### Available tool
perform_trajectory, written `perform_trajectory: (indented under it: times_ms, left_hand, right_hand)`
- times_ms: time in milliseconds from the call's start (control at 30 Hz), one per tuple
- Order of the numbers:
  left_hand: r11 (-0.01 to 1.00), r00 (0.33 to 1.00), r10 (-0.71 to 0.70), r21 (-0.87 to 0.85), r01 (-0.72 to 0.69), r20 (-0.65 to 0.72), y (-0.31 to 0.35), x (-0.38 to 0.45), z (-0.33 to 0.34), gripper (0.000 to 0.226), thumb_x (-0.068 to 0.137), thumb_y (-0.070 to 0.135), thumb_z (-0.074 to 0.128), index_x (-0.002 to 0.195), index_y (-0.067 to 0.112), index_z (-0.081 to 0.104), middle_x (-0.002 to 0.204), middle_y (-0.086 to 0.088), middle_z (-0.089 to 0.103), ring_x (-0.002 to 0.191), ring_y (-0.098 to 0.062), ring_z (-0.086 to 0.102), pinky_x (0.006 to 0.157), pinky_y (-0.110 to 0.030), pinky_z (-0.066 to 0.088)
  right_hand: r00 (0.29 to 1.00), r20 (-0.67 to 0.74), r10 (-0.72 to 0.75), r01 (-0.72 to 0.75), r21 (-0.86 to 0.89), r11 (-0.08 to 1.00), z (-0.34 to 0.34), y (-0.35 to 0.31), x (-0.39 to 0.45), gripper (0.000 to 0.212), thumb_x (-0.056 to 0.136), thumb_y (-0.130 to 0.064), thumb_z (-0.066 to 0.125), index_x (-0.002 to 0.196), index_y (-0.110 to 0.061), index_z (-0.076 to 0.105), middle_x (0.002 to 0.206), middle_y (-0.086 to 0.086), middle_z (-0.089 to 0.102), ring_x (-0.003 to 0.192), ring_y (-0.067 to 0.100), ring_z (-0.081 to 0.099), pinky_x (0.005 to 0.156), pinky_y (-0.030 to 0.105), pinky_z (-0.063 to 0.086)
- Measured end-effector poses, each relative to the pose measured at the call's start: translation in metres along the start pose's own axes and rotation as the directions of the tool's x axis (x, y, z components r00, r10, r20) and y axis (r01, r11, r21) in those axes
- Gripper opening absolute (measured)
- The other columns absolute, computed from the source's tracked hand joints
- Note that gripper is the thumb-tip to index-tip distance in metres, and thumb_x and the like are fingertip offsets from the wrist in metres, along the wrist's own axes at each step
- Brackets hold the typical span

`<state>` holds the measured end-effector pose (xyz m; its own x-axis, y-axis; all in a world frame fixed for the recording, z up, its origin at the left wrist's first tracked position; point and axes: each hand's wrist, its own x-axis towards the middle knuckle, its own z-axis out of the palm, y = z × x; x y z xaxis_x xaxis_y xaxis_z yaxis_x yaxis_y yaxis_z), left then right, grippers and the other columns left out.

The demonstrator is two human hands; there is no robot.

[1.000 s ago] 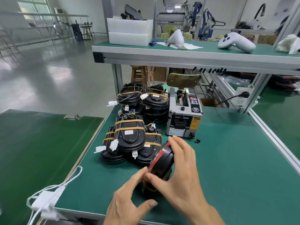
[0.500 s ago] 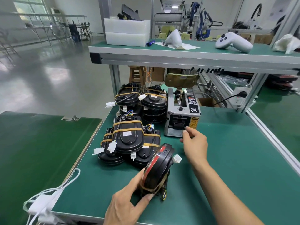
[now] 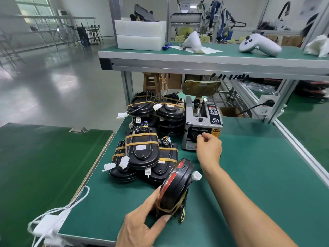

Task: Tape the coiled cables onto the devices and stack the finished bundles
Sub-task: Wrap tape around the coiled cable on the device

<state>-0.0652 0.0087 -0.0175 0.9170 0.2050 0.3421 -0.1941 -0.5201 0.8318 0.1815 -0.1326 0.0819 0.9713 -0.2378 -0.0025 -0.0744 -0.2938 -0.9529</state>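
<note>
While the left hand grips the black device tilted on edge, thumb on its tape band, in front of the tape dispenser, the right hand reaches the dispenser's outlet with fingers curled; whether they pinch tape cannot be told. Taped bundles stack left of the dispenser.
</note>
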Motion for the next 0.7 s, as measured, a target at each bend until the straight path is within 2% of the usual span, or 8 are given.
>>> perform_trajectory:
  times_ms: [67,133,200,300,467,600,667,700]
  left_hand:
    - [1.0,1.0,0.008,-0.005,-0.008,0.0,0.0,0.0,0.0,0.079,0.088,0.04,0.081,0.159,0.049,0.047,0.136,0.028,0.07,0.128,-0.001,0.068,0.107,-0.014,0.048]
    - [1.0,1.0,0.013,-0.002,-0.013,0.003,-0.001,0.0,0.0,0.079,0.089,0.04,0.081,0.16,0.048,0.047,0.137,0.028,0.07,0.128,-0.002,0.068,0.108,-0.015,0.047]
    - [1.0,1.0,0.013,0.004,-0.013,0.007,-0.003,0.0,0.0,0.079,0.09,0.041,0.081,0.16,0.047,0.046,0.137,0.028,0.07,0.128,-0.001,0.068,0.109,-0.015,0.047]
    - [1.0,1.0,0.017,0.012,-0.017,0.005,-0.004,0.001,0.0,0.079,0.091,0.041,0.081,0.161,0.045,0.046,0.139,0.028,0.069,0.128,-0.001,0.068,0.109,-0.015,0.048]
    - [1.0,1.0,0.014,0.003,-0.014,0.006,-0.006,0.001,0.001,0.078,0.092,0.04,0.081,0.161,0.045,0.046,0.14,0.027,0.068,0.129,-0.002,0.067,0.109,-0.021,0.051]
    - [1.0,1.0,0.017,0.009,-0.017,0.003,-0.006,0.001,0.0,0.078,0.092,0.04,0.081,0.161,0.045,0.046,0.139,0.027,0.069,0.129,-0.002,0.068,0.11,-0.019,0.049]
    - [1.0,1.0,0.023,0.012,-0.023,0.002,-0.004,0.001,0.0,0.078,0.092,0.039,0.081,0.161,0.044,0.046,0.139,0.027,0.069,0.129,-0.002,0.068,0.11,-0.019,0.049]
    - [1.0,1.0,0.026,0.011,-0.026,0.001,-0.003,0.0,0.0,0.078,0.091,0.038,0.081,0.161,0.044,0.047,0.139,0.027,0.069,0.128,-0.001,0.068,0.109,-0.018,0.049]
  right_hand:
    - [0.998,-0.042,0.048,-0.044,0.087,0.995,0.003,0.0,0.005,0.02,0.094,-0.021,0.059,0.084,-0.005,0.067,0.079,0.013,0.075,0.087,0.036,0.07,0.073,0.037,0.053]
    - [0.991,-0.077,0.109,-0.095,0.168,0.981,0.006,0.0,0.01,0.024,0.093,-0.022,0.062,0.072,-0.013,0.071,0.065,0.004,0.073,0.078,0.026,0.072,0.06,0.027,0.046]
    - [0.982,-0.098,0.16,-0.135,0.223,0.965,0.009,0.001,0.016,0.025,0.091,-0.023,0.066,0.067,-0.022,0.071,0.058,-0.004,0.071,0.07,0.016,0.071,0.056,0.024,0.041]
    - [0.968,-0.114,0.226,-0.189,0.265,0.946,0.013,0.0,0.021,0.016,0.087,-0.024,0.069,0.071,-0.025,0.074,0.051,-0.008,0.068,0.062,0.01,0.069,0.053,0.022,0.04]
    - [0.952,-0.116,0.284,-0.234,0.327,0.916,0.019,0.0,0.026,0.016,0.08,-0.019,0.067,0.066,-0.025,0.072,0.047,-0.011,0.065,0.064,0.016,0.072,0.056,0.024,0.043]
    - [0.952,-0.1,0.288,-0.234,0.364,0.902,0.015,0.0,0.018,0.016,0.083,-0.015,0.069,0.069,-0.021,0.074,0.05,-0.005,0.067,0.059,0.012,0.067,0.055,0.022,0.044]
    - [0.965,0.005,0.261,-0.244,0.373,0.895,0.005,0.005,0.007,0.015,0.088,-0.013,0.071,0.074,-0.015,0.074,0.061,-0.003,0.069,0.067,0.013,0.065,0.074,0.026,0.051]
    - [0.97,0.083,0.23,-0.244,0.377,0.894,-0.006,0.007,-0.002,0.015,0.09,-0.014,0.073,0.075,-0.014,0.074,0.066,-0.003,0.069,0.074,0.015,0.065,0.082,0.028,0.048]
